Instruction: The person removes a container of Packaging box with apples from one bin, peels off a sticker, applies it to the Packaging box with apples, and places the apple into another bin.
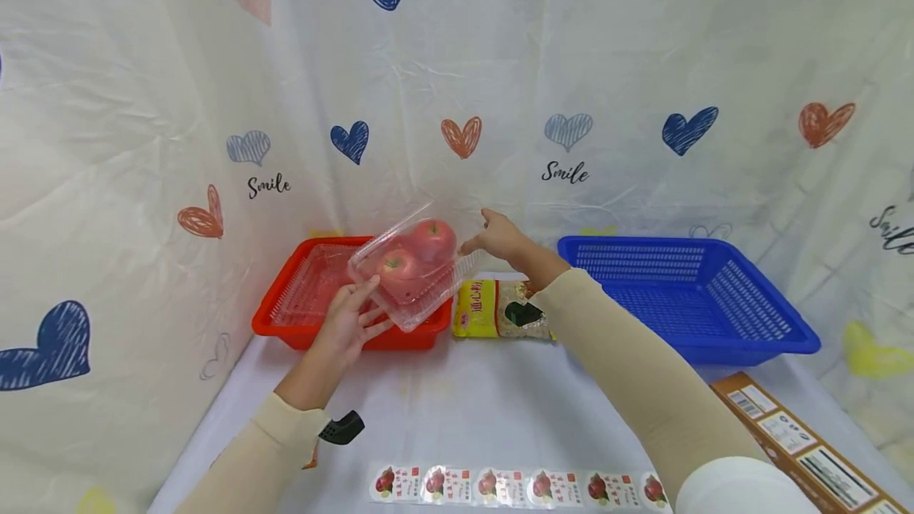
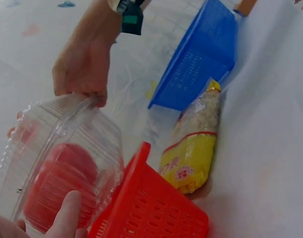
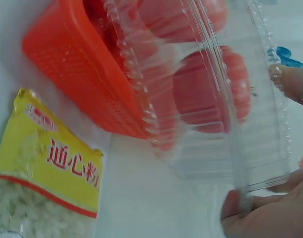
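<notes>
A clear plastic clamshell box (image 1: 421, 304) is held tilted above the right part of a red basket (image 1: 286, 330). Red apples (image 1: 398, 266) show through its plastic. My left hand (image 1: 346, 324) grips the box's near left side, the thumb on top and other fingers spread below. From the far right, my right hand (image 1: 503, 238) pinches the box's rim at the end. In the right wrist view, the right hand's fingers (image 3: 235, 206) hold the corner where the two halves meet. Both halves of the clamshell (image 2: 109, 134) lie together in the left wrist view.
More clear plastic packaging (image 1: 314, 280) lies in the red basket. A yellow bag of macaroni (image 1: 478, 309) lies between it and a blue basket (image 1: 714, 351). A brown carton (image 1: 807, 443) sits at the right; a strip of apple stickers (image 1: 510, 488) runs along the near edge.
</notes>
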Available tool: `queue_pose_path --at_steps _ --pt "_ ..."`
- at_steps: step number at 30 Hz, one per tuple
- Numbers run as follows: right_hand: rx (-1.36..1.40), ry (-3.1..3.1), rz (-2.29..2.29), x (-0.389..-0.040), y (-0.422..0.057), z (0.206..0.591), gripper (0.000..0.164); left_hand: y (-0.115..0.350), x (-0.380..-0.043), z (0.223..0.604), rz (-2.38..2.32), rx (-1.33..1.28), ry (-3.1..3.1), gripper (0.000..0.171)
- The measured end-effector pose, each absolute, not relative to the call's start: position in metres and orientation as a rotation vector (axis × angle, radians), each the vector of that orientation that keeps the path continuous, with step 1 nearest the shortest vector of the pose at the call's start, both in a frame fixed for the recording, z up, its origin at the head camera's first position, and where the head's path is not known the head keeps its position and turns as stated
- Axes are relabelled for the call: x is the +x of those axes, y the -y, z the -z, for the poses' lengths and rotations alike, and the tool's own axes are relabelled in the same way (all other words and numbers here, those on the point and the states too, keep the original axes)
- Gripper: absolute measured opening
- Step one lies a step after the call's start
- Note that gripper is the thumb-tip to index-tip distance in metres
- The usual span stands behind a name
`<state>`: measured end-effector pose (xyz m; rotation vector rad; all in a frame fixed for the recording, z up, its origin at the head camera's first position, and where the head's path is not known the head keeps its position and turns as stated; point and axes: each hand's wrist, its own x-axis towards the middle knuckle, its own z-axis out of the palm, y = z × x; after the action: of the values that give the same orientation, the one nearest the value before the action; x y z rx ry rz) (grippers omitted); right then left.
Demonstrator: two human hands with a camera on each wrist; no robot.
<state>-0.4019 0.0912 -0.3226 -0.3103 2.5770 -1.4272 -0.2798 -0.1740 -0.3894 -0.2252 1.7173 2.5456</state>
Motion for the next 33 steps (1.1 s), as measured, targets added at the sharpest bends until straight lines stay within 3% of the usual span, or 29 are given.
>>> queue_pose_path --at_steps 10,19,24,33 --pt "-0.302 -2.61 1.209 -0.375 -0.108 0.312 0.105 0.176 -0.284 0.374 -2.348 -0.232 -1.883 0.059" --pt "-0.298 -2.663 0.995 -0.36 -0.125 0.312 0.11 0.174 -0.294 0.366 -2.254 -0.186 -1.856 0.083" --pt "-0.389 -2.658 1.054 -0.35 -0.139 0.315 0.104 0.169 -0.306 0.361 -2.197 -0.169 -1.902 0.098" --pt "-0.335 -2.552 1.156 -0.314 -0.164 0.324 0.089 0.158 -0.309 0.353 -2.018 -0.14 -1.975 0.083"
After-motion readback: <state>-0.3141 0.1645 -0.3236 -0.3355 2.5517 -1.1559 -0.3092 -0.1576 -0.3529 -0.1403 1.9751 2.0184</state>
